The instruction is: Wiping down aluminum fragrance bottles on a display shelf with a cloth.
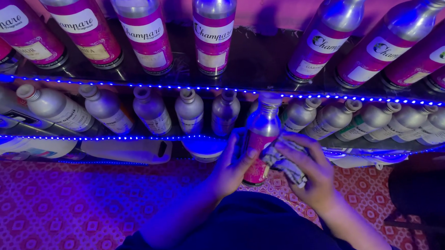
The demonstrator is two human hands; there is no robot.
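The left hand (230, 167) grasps a capped metal bottle (262, 138), contents unseen; right hand (308, 171) fingers (290, 152) press a crumpled cloth (283, 162) against its side.

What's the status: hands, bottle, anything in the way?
Left hand grips metal bottle with pink label, upright. Right hand presses crumpled cloth against its side. Shelf bottles close behind, not touching.
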